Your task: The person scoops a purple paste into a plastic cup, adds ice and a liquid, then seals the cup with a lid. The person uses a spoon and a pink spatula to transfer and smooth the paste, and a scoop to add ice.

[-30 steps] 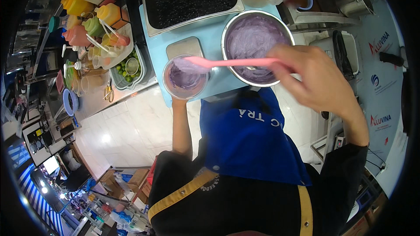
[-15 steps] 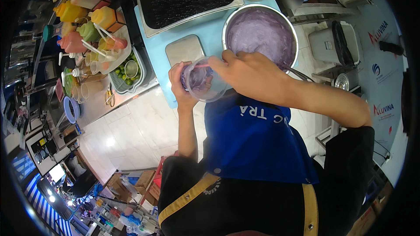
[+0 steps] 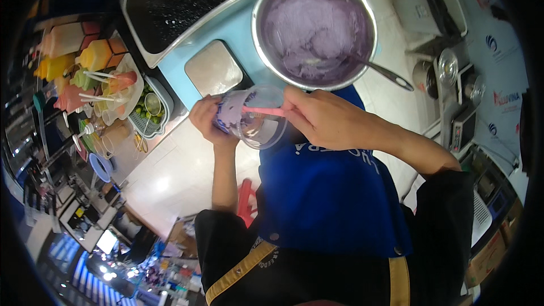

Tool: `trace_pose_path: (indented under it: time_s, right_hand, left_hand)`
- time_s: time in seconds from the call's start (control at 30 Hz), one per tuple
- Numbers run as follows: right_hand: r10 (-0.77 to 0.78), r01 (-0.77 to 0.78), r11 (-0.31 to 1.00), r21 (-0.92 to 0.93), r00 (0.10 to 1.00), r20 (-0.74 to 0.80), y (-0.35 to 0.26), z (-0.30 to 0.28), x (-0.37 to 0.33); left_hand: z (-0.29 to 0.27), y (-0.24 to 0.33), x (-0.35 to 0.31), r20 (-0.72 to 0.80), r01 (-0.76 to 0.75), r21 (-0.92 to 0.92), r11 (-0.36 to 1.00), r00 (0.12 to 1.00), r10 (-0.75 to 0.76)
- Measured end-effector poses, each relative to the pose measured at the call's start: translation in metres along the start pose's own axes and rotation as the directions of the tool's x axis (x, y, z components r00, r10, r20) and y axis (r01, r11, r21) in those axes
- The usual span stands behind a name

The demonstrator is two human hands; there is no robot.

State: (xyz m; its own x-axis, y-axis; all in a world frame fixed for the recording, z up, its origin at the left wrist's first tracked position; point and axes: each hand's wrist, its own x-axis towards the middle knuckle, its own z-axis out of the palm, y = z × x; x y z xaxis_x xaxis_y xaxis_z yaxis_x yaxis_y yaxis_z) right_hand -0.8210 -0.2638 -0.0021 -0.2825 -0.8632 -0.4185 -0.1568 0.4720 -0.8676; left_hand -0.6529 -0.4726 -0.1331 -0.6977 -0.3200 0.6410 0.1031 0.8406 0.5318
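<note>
My left hand [image 3: 207, 120] is wrapped round a clear plastic cup [image 3: 271, 131], tipped on its side with its mouth toward my right. Purple paste [image 3: 229, 112] coats the inside near the cup's base. My right hand [image 3: 326, 114] grips a pink utensil [image 3: 264, 111] by its end, and the utensil reaches through the mouth into the cup; its tip is hard to make out in the paste. Just beyond my hands is a steel bowl [image 3: 256, 45] of purple mash [image 3: 306, 14], with a dark-handled spoon [image 3: 391, 76] resting in it over the rim.
A square metal-topped scale [image 3: 212, 69] sits on the light blue surface [image 3: 175, 88] beyond my left hand. Behind it stands a steel pan [image 3: 170, 51] of dark contents. To the left are a green basket [image 3: 152, 127] of green fruit and several syrup bottles [image 3: 93, 55]. A grey bin [image 3: 419, 8] stands far right.
The view has turned and shifted. The cup has tipped further onto its side, and my right hand has drawn back from its mouth, showing more of the pink utensil.
</note>
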Motion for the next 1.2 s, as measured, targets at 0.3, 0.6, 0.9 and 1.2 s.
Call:
trace_pose_path:
  time_s: [0.3,0.6,0.9,1.2]
  right_hand:
    - [-0.061,0.147,0.834,0.532,0.982,-0.176,0.052,0.049,-0.008]
    - [-0.077,0.234,0.554,0.799,0.970,-0.231,0.048,0.061,0.002]
    - [-0.065,0.408,0.440,0.800,0.903,-0.425,0.039,0.081,0.021]
    - [-0.031,0.473,0.662,0.581,0.792,-0.610,0.042,0.070,0.030]
  left_hand:
    - [-0.023,-0.007,0.002,0.159,0.017,-0.021,1.000,0.987,-0.014]
    - [-0.038,-0.042,0.035,0.008,-0.004,0.213,0.977,1.000,0.003]
    - [-0.033,-0.044,0.077,0.066,-0.092,0.274,0.957,0.995,0.077]
    - [-0.028,-0.047,0.114,0.183,-0.194,0.312,0.930,0.973,0.141]
